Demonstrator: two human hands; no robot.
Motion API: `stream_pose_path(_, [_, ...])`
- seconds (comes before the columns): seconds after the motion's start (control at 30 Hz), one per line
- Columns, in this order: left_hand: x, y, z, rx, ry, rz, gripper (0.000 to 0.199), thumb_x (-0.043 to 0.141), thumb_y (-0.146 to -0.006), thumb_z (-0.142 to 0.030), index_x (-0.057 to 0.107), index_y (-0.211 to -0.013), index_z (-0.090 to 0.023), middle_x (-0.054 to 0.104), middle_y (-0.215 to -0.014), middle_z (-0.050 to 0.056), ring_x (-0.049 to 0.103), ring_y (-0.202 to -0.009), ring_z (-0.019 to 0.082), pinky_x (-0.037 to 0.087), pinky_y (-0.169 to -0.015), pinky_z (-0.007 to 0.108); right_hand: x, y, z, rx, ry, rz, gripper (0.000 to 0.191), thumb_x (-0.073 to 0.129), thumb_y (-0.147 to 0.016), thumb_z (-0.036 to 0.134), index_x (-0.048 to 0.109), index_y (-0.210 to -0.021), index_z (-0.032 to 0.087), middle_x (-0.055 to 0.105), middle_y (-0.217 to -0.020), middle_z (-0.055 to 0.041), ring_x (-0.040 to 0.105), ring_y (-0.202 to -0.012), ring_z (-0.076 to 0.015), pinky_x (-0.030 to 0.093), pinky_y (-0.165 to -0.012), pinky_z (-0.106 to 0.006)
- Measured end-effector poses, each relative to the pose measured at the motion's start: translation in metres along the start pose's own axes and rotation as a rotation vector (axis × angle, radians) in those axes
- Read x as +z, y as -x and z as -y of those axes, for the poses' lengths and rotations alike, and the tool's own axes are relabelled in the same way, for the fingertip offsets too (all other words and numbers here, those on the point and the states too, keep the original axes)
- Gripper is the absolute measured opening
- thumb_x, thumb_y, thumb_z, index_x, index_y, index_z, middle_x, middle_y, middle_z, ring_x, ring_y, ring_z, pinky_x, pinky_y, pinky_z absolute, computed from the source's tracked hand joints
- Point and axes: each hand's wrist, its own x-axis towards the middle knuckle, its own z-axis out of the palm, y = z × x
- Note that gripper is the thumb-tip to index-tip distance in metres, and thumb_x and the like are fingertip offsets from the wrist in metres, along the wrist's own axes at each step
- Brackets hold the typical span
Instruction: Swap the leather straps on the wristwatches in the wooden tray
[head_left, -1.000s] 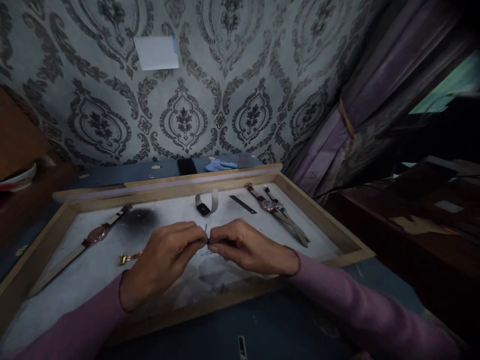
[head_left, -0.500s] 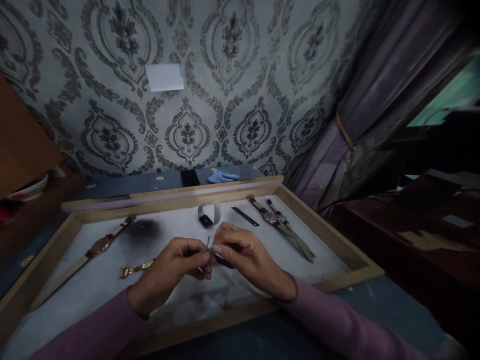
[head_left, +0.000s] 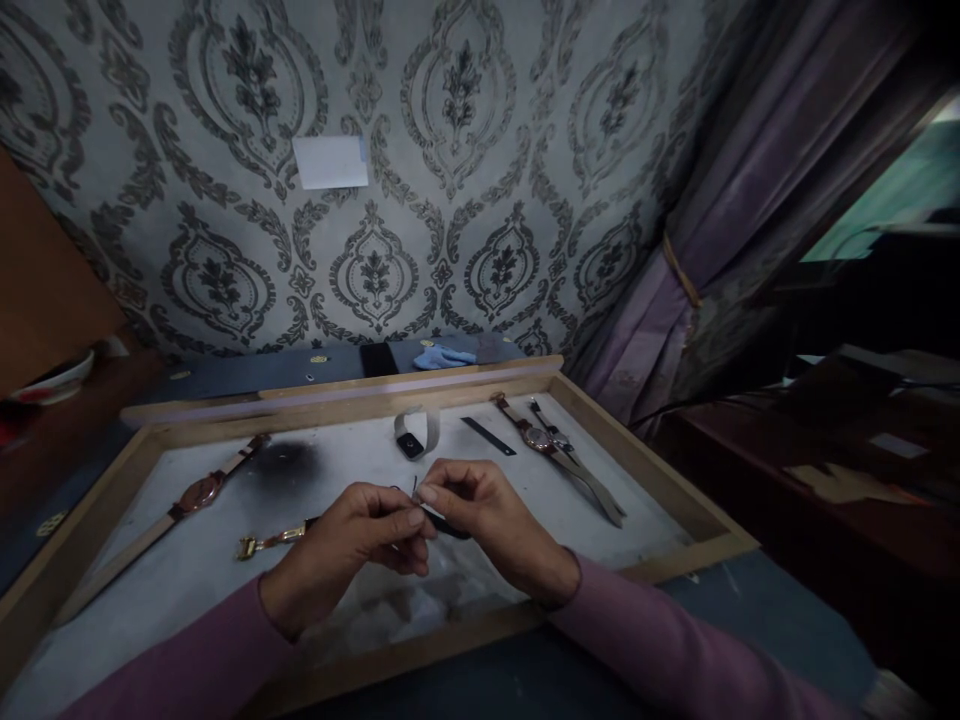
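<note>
My left hand (head_left: pixel 367 530) and my right hand (head_left: pixel 476 510) meet above the wooden-framed tray (head_left: pixel 637 440), both closed in a pinch. Between their fingertips is something small, mostly covered by the fingers. A thin dark pin-like piece (head_left: pixel 415 484) sticks up there, and a black strap-like strip (head_left: pixel 447 523) shows under my right fingers. Just beyond the hands stands a square-faced watch (head_left: pixel 410 444) with a pale looped band. A gold-coloured watch (head_left: pixel 268 541) lies partly hidden behind my left hand.
Inside the tray, a brown watch (head_left: pixel 201 493) lies at left, a flat dark blade-like strip (head_left: pixel 488 436) behind my right hand, and two watches (head_left: pixel 537 438) at right beside a grey tweezer-like tool (head_left: pixel 592 488). Behind the tray are a black phone-like object (head_left: pixel 379 359) and blue cloth (head_left: pixel 444 357).
Both hands stay pinched together. My left hand has shifted slightly right and down, and my right hand a little to the left. The things in the tray have not moved.
</note>
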Motion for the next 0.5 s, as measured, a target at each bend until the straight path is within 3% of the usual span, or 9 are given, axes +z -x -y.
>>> stream_pose_path(0.13, [-0.0047,0.0,-0.0056,0.146,-0.185,-0.066,0.027,0.065,-0.08,-0.04,0.066,-0.083,-0.014,0.064,-0.077,0.002,0.059,-0.066,0.013,0.044,-0.06,0.023,-0.0032,-0.002,-0.0002,0.009,0.001,-0.023,0.037,0.073,-0.072,0.049,0.062,-0.066,0.014,0.051,-0.056,0.0036,0.038,-0.051,-0.0074,0.031,-0.05,-0.022])
stream_pose_path(0.23, [-0.0048,0.0017,-0.0079,0.311,-0.317,-0.144,0.022,0.062,-0.083,-0.035,0.066,-0.092,-0.016,0.063,-0.078,0.002,0.058,-0.07,0.014,0.045,-0.061,0.024,-0.0036,-0.002,0.0001,0.001,0.051,-0.03,0.037,0.072,-0.074,0.048,0.063,-0.067,0.013,0.054,-0.06,0.0017,0.043,-0.057,-0.009,0.035,-0.056,-0.023])
stream_pose_path(0.37, [-0.0021,0.004,-0.008,0.458,-0.561,-0.218,0.018,0.057,-0.088,-0.03,0.069,-0.084,-0.016,0.062,-0.069,0.001,0.055,-0.065,0.014,0.041,-0.06,0.023,-0.001,-0.0016,-0.002,0.042,0.056,-0.012,0.039,0.072,-0.073,0.05,0.065,-0.07,0.012,0.058,-0.066,-0.0014,0.047,-0.063,-0.0112,0.035,-0.059,-0.024])
stream_pose_path(0.5, [-0.0039,0.0048,-0.0075,0.548,-0.714,-0.247,0.021,0.057,-0.089,-0.027,0.068,-0.076,-0.016,0.062,-0.065,0.0,0.055,-0.061,0.013,0.04,-0.059,0.023,0.0004,-0.0022,-0.005,0.058,0.053,-0.004,0.041,0.072,-0.072,0.051,0.063,-0.067,0.012,0.048,-0.057,0.0029,0.036,-0.053,-0.0077,0.026,-0.05,-0.022])
